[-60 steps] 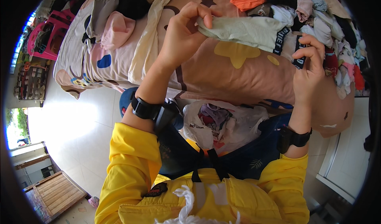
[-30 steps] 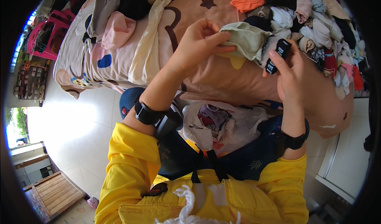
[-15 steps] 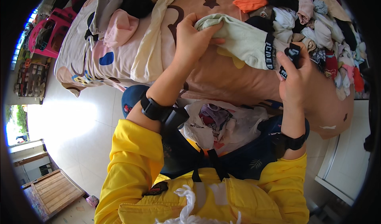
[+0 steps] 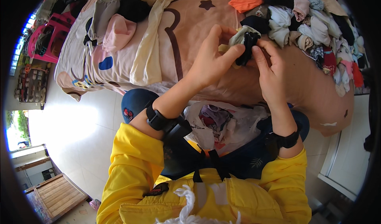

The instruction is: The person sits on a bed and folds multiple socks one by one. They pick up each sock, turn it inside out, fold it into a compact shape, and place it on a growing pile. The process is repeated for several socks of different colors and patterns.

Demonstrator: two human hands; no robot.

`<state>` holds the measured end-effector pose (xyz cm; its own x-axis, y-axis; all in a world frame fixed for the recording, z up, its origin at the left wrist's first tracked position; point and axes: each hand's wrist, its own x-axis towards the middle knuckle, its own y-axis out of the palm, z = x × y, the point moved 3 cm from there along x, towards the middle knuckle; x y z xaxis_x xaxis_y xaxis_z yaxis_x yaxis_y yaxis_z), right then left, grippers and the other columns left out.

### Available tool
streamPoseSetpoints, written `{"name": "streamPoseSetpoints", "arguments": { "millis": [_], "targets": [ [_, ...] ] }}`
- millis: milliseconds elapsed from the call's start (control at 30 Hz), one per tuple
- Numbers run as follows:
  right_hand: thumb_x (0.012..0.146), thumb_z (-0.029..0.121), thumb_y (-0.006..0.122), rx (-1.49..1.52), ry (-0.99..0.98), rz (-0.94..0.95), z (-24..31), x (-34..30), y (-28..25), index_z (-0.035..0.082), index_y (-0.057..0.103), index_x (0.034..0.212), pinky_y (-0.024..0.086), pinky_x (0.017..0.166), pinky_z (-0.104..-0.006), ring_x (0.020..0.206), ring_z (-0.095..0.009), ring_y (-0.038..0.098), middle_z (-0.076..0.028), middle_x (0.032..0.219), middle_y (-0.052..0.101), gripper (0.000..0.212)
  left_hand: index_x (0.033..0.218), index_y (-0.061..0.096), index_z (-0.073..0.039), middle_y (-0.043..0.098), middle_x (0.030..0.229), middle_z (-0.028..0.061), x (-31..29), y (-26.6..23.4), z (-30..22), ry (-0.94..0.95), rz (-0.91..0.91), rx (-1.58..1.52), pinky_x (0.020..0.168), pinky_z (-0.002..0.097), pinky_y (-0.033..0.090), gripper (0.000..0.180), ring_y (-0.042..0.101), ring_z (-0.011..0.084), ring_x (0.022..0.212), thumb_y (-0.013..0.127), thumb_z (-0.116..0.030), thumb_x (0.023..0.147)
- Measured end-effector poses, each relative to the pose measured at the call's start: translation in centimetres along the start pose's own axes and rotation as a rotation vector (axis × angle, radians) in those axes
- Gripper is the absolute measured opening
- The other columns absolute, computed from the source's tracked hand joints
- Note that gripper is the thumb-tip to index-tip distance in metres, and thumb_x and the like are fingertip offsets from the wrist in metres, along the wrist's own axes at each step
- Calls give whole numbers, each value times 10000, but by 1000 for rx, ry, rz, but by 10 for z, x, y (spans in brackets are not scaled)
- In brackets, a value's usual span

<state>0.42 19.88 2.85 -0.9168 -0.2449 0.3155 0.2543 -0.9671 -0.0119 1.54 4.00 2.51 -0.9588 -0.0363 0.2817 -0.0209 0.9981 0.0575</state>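
Between my hands, above the bed, is a bunched pale green sock (image 4: 239, 37) with its black cuff (image 4: 247, 48) facing me. My left hand (image 4: 217, 55) grips the pale folded part, thumb pressed against the black band. The fingers of my right hand (image 4: 271, 61) pinch the cuff from the other side. Part of the sock is hidden behind my left fingers. Just beyond the hands lies a black rolled piece (image 4: 256, 24) at the edge of a large heap of rolled socks and clothing (image 4: 317, 27).
An open plastic bag (image 4: 248, 125) of crumpled fabric sits between my knees. On the patterned bed cover (image 4: 180, 22), a pink cloth item (image 4: 119, 31), black fabric and a long cream garment (image 4: 149, 57) lie left. A pink stool (image 4: 51, 37) stands far left, a wooden panel (image 4: 55, 196) lower left.
The sock was stretched out between my hands; now it is gathered into a small bundle. My right hand has come left toward my left hand, which has shifted right and slightly nearer.
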Motion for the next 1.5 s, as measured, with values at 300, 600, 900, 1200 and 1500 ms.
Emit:
{"name": "streamPoseSetpoints", "arguments": {
  "millis": [300, 600, 900, 1200, 1500],
  "targets": [
    [889, -31, 616, -33, 80, -40, -13, 0, -3, -46, 643, 1079, 521, 692, -231, 786, -72, 627, -49, 912, 680, 192, 1121, 591, -63, 622, 1012, 159, -10, 5, -11, 387, 31, 427, 646, 347, 537, 357, 664, 278, 818, 737, -105, 798],
    [877, -16, 651, -118, 90, -62, -11, -7, 1, -56, 666, 1009, 493, 744, -205, 821, -78, 627, -51, 890, 687, 139, 1128, 608, -13, 638, 938, 81, -6, 0, -1, 219, 18, 336, 719, 279, 568, 314, 635, 130, 845, 671, 6, 821],
    [947, 87, 595, 408, 221, 428, -6, -28, 24, 26, 597, 998, 423, 706, -159, 764, -27, 554, 1, 873, 626, 79, 1132, 580, 31, 649, 995, 89, 2, -14, 16, -74, -47, -170, 790, 312, 519, 279, 641, 176, 903, 390, 43, 928],
    [972, 156, 563, 527, 125, -77, -10, -1, -3, 39, 619, 1021, 462, 647, -196, 742, -46, 580, 2, 887, 637, 138, 924, 668, 16, 652, 852, 22, -4, 10, 20, -391, 242, -637, 625, 244, 482, 210, 596, 94, 738, 464, 23, 871],
    [999, 291, 505, 405, 217, 50, -3, 13, -4, 51, 598, 1088, 488, 786, -262, 876, -112, 595, -5, 971, 622, 272, 1167, 602, -14, 623, 978, 49, -12, -4, -5, 140, 444, -263, 755, 289, 472, 274, 589, 153, 883, 595, -64, 898]
  ]
}}
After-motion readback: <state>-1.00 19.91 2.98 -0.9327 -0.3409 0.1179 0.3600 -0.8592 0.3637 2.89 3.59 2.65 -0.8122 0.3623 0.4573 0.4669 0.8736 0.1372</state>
